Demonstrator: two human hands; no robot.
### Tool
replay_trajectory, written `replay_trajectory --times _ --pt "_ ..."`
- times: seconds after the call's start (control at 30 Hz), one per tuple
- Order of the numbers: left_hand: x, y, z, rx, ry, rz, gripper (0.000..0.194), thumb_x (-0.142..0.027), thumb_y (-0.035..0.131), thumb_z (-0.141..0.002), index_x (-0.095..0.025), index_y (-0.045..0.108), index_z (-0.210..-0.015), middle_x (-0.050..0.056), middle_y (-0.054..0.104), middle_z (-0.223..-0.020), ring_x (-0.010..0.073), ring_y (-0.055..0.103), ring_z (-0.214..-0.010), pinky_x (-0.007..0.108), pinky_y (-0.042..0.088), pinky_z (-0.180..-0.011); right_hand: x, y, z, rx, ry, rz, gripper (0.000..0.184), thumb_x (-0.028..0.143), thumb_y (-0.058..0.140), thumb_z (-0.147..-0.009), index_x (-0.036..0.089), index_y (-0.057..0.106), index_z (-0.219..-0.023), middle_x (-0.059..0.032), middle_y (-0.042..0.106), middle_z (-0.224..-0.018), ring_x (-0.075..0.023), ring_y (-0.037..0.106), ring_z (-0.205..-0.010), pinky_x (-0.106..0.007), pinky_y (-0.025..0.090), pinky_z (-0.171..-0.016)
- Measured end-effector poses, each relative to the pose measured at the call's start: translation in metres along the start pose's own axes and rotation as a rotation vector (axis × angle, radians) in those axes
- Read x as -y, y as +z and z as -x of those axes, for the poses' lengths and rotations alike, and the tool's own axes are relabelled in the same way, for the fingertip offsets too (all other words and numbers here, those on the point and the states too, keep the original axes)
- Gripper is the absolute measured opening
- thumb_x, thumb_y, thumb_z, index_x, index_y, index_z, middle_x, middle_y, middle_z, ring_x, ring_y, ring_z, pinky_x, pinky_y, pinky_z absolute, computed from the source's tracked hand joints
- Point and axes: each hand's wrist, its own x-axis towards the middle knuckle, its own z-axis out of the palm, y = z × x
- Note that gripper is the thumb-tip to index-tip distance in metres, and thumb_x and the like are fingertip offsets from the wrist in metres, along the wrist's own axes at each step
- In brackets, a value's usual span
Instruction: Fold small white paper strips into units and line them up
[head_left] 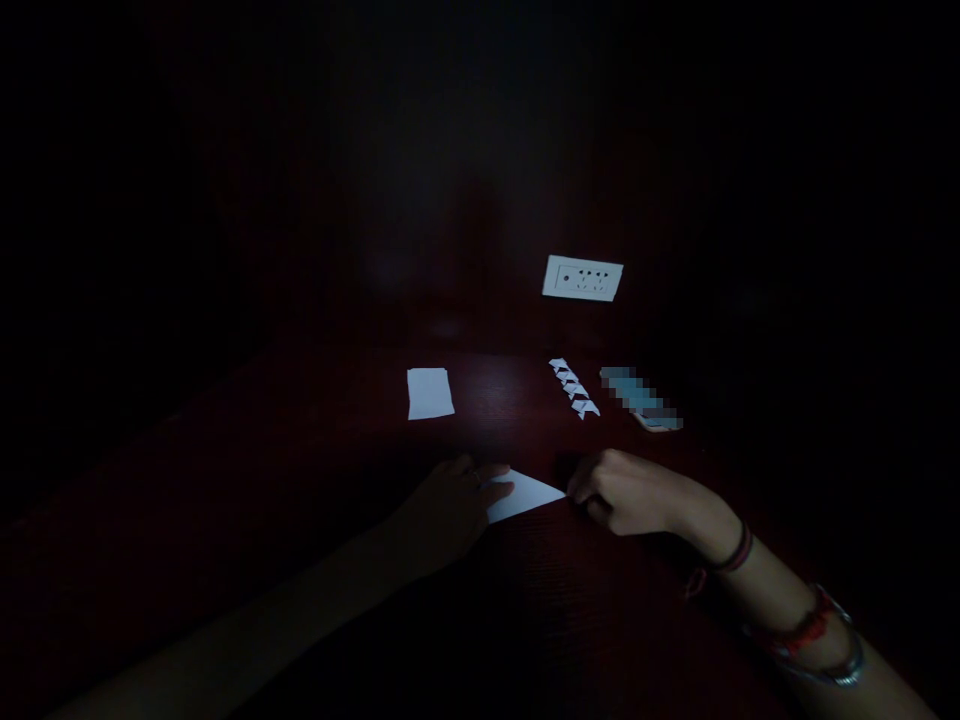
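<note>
A white sheet of paper (525,495), folded to a triangle with its sharp corner pointing right, lies on the dark red tabletop. My left hand (450,505) rests over its left part, two fingers stretched out flat on the paper and hiding that end. At the sharp right corner, the curled fingers of my right hand (619,490) pinch the tip. Bracelets circle my right wrist and forearm.
Beyond my left hand lies a small stack of white paper (430,394). A row of small folded paper pieces (574,388) sits farther right, beside a phone-like object (660,424), partly pixelated. A socket panel (583,279) is on the wall behind. The surroundings are very dark.
</note>
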Motion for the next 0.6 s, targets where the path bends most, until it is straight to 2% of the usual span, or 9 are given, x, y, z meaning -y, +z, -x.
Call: replay_trajectory --times 0.1,0.17,0.23,0.33,0.43,0.6 --pt "0.0 0.001 0.001 0.0 0.01 -0.02 0.044 -0.011 0.039 -0.077 -0.023 0.041 -0.12 0.001 0.035 -0.13 0.0231 0.042 -0.097 0.039 0.033 -0.082 -0.007 0.0 0.004 0.03 0.047 0.11 0.017 0.008 0.044 -0.063 0.012 0.06 -0.059 -0.0055 0.061 -0.061 -0.0106 0.05 -0.054 -0.023 0.034 -0.054" --pt "0.0 0.002 0.001 -0.001 0.017 -0.029 0.045 -0.01 0.039 -0.077 -0.023 0.04 -0.12 0.001 0.035 -0.13 0.0229 0.042 -0.097 0.038 0.033 -0.082 -0.009 0.001 0.004 -0.007 0.041 0.143 0.017 0.009 0.045 -0.065 0.012 0.061 -0.061 -0.0058 0.061 -0.065 -0.0124 0.052 -0.06 -0.024 0.037 -0.06" --pt "0.0 0.002 0.001 -0.009 0.016 -0.032 0.045 -0.01 0.039 -0.076 -0.023 0.04 -0.12 0.001 0.035 -0.129 0.0226 0.042 -0.096 0.038 0.033 -0.081 -0.009 0.003 0.002 -0.078 0.0 0.134 0.018 0.01 0.044 -0.069 0.013 0.062 -0.069 -0.0062 0.061 -0.073 -0.0144 0.054 -0.071 -0.026 0.038 -0.07" --pt "-0.001 0.001 0.001 -0.014 0.013 -0.029 0.043 -0.01 0.039 -0.076 -0.022 0.042 -0.118 0.002 0.037 -0.128 0.0224 0.043 -0.093 0.039 0.033 -0.081 -0.005 0.009 -0.005 -0.187 -0.054 0.066 0.026 0.01 0.041 -0.075 0.015 0.061 -0.091 -0.0063 0.058 -0.087 -0.015 0.052 -0.084 -0.027 0.039 -0.078" --pt "-0.003 0.0 0.001 -0.027 0.023 -0.017 0.04 -0.012 0.038 -0.078 -0.021 0.043 -0.117 0.003 0.039 -0.127 0.0229 0.042 -0.093 0.039 0.033 -0.082 -0.001 0.018 -0.015 -0.252 -0.056 -0.006 0.033 0.01 0.04 -0.078 0.017 0.054 -0.107 -0.0063 0.055 -0.092 -0.015 0.05 -0.087 -0.027 0.04 -0.079" --pt "-0.002 0.002 0.0 -0.075 0.033 -0.018 0.039 -0.013 0.037 -0.079 -0.02 0.043 -0.117 0.005 0.038 -0.127 0.0235 0.042 -0.097 0.041 0.032 -0.083 0.0 0.029 -0.03 -0.258 -0.061 -0.066 0.038 0.009 0.039 -0.078 0.02 0.05 -0.112 -0.0047 0.05 -0.09 -0.0125 0.05 -0.079 -0.025 0.042 -0.074"
